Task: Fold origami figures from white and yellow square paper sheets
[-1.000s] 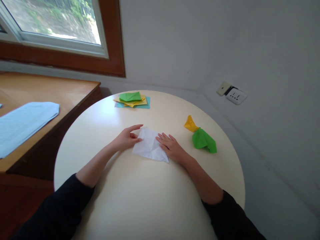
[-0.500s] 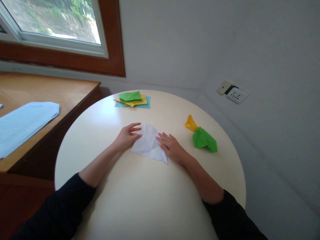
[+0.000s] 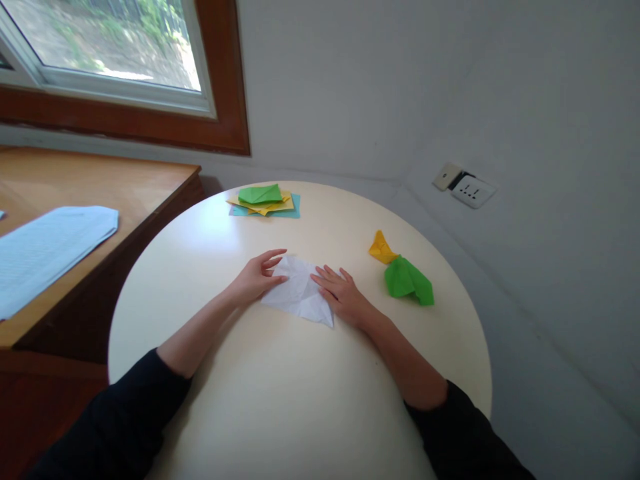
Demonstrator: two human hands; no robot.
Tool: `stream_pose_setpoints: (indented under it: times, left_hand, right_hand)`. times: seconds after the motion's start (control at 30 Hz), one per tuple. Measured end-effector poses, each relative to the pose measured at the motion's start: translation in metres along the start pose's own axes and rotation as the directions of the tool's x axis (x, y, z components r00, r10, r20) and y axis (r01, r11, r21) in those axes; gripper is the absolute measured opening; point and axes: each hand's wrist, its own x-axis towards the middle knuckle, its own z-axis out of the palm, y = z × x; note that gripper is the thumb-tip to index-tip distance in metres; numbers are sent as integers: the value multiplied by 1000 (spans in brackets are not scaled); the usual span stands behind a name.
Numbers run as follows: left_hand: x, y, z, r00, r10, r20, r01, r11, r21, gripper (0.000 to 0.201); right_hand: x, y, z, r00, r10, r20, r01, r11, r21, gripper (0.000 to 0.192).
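A creased sheet of white paper (image 3: 299,293) lies on the round table (image 3: 300,387) between my two hands. My left hand (image 3: 257,275) is at its left side, fingers curved, with a gap between the thumb and the fingers. The thumb rests on the paper, and the fingertips are by its far left edge. My right hand (image 3: 344,293) lies flat across the right side of the sheet, fingers spread and pressing on it. Part of the paper is hidden under that hand.
Folded green paper (image 3: 409,280) and a smaller yellow folded piece (image 3: 382,248) lie to the right. A stack of coloured papers (image 3: 265,200) is at the far edge. On the left, a wooden desk (image 3: 145,175) holds pale blue sheets (image 3: 60,247). Walls stand behind and right.
The white paper's far corner has come down toward me, so its far edge looks lower and flatter. My left hand has shifted slightly right and nearer; my right hand has hardly moved.
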Motion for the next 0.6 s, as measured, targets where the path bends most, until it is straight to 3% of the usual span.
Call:
stream_pose_setpoints:
  times: [0.2,0.43,0.6]
  left_hand:
    - [1,-5,-1,999,13,48,-13,1000,-1,66]
    - [3,-5,1,999,32,-26,-27,981,190,35]
    - [2,-1,5,991,53,-123,-32,985,170,32]
  right_hand:
    - [0,0,1,998,-47,-52,49,999,22,41]
    - [0,0,4,989,-75,-125,83,995,58,38]
    - [2,7,9,952,-78,-296,117,986,117,32]
